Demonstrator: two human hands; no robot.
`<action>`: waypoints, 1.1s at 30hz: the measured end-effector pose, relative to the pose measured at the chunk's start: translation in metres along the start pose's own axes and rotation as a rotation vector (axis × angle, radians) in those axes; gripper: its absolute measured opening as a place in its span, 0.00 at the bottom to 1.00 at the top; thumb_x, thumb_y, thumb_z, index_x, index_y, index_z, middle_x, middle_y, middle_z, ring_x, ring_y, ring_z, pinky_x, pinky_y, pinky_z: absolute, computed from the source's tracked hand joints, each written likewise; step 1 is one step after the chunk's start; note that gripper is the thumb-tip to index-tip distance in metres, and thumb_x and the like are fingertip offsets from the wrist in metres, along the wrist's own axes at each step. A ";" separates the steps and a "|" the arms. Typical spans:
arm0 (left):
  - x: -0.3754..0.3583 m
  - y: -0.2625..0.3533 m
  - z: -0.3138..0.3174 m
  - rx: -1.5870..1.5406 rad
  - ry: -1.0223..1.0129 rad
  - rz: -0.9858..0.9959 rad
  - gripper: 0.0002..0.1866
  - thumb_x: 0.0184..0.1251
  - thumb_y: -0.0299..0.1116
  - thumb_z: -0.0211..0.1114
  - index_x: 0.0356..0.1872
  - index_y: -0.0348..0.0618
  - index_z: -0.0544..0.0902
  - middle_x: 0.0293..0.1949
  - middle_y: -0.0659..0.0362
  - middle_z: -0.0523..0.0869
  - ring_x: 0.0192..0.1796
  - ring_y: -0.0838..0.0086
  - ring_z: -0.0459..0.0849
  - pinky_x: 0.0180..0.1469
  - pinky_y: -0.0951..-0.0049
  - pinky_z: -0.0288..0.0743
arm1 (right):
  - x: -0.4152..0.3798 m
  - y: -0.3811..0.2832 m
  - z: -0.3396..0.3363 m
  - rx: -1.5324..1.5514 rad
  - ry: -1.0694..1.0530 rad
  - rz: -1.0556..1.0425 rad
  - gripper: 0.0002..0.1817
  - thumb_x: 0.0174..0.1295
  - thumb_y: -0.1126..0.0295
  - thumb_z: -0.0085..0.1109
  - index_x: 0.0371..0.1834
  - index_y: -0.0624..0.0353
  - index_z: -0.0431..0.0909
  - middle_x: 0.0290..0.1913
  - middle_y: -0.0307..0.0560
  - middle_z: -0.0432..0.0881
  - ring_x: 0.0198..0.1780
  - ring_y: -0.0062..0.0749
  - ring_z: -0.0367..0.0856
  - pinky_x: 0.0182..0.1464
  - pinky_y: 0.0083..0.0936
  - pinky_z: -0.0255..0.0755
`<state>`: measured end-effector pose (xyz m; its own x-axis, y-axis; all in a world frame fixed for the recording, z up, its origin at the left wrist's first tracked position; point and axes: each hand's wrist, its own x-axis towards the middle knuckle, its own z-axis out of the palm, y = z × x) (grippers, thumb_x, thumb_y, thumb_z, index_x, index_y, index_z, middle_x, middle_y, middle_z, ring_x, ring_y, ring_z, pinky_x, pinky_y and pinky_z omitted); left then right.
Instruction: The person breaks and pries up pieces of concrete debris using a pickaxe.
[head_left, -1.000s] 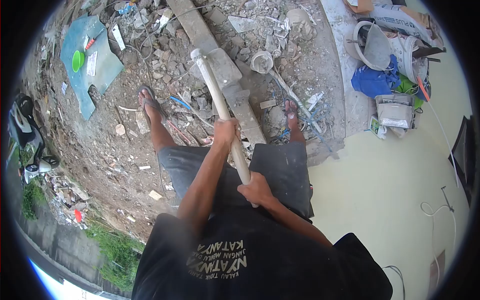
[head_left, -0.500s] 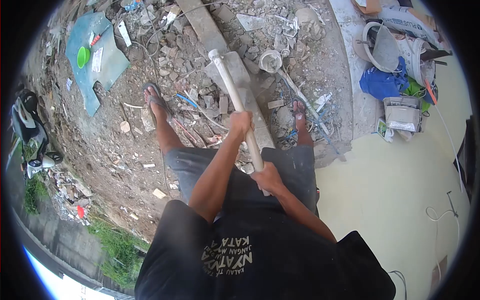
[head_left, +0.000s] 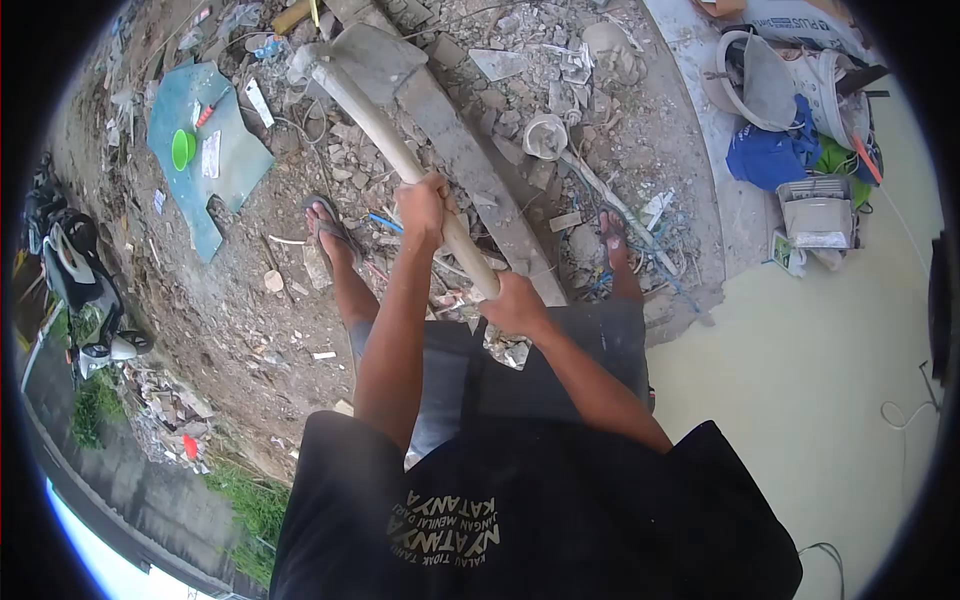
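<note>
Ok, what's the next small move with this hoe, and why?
I'd probably shift the hoe slightly right, over the loose rubble, before any stroke: the left hand and right hand both grip it, but its blade overlaps the long grey beam in view and could catch there.

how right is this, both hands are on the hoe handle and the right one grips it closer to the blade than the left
One part is wrong: the left hand grips the hoe handle closer to the blade, and the right hand farther from it, as the head view shows. Both hands are indeed on the handle.
</note>
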<state>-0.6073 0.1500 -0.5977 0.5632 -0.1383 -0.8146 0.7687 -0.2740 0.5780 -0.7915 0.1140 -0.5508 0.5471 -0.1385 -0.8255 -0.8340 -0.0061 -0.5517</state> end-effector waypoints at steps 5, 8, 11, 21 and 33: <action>-0.036 -0.152 0.008 0.104 -0.008 -0.492 0.05 0.56 0.24 0.58 0.23 0.41 0.72 0.18 0.60 0.71 0.17 0.72 0.71 0.20 0.69 0.70 | -0.089 0.059 0.023 0.098 -0.025 0.378 0.20 0.46 0.66 0.63 0.41 0.69 0.81 0.36 0.68 0.83 0.44 0.59 0.84 0.47 0.42 0.77; -0.038 -0.112 -0.005 -0.028 0.014 -0.459 0.05 0.57 0.26 0.59 0.24 0.39 0.73 0.19 0.59 0.72 0.17 0.71 0.72 0.20 0.68 0.71 | -0.088 0.037 0.019 -0.001 -0.035 0.252 0.21 0.46 0.66 0.62 0.41 0.70 0.80 0.37 0.69 0.83 0.45 0.60 0.83 0.48 0.43 0.77; -0.061 -0.039 -0.015 0.004 0.121 -0.207 0.08 0.54 0.23 0.57 0.18 0.38 0.72 0.16 0.59 0.71 0.13 0.71 0.71 0.16 0.69 0.67 | -0.082 0.011 0.024 0.007 0.018 0.086 0.20 0.46 0.66 0.62 0.40 0.71 0.80 0.36 0.69 0.83 0.44 0.61 0.83 0.49 0.44 0.76; -0.019 -0.140 0.005 0.104 -0.018 -0.278 0.08 0.54 0.26 0.58 0.19 0.35 0.73 0.16 0.56 0.73 0.14 0.68 0.73 0.16 0.66 0.66 | -0.072 0.063 0.022 0.082 -0.011 0.308 0.17 0.45 0.67 0.63 0.36 0.68 0.81 0.35 0.68 0.83 0.42 0.60 0.83 0.46 0.43 0.76; -0.048 0.023 -0.006 -0.060 0.033 -0.019 0.09 0.56 0.23 0.55 0.17 0.40 0.71 0.16 0.59 0.71 0.15 0.73 0.71 0.18 0.70 0.67 | -0.050 -0.015 0.004 0.052 0.060 -0.083 0.18 0.45 0.68 0.62 0.38 0.71 0.80 0.35 0.68 0.83 0.42 0.64 0.82 0.47 0.47 0.75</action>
<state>-0.6147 0.1557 -0.5453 0.5573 -0.1018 -0.8241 0.7957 -0.2183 0.5650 -0.8060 0.1248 -0.5012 0.6075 -0.1991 -0.7690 -0.7803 0.0312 -0.6246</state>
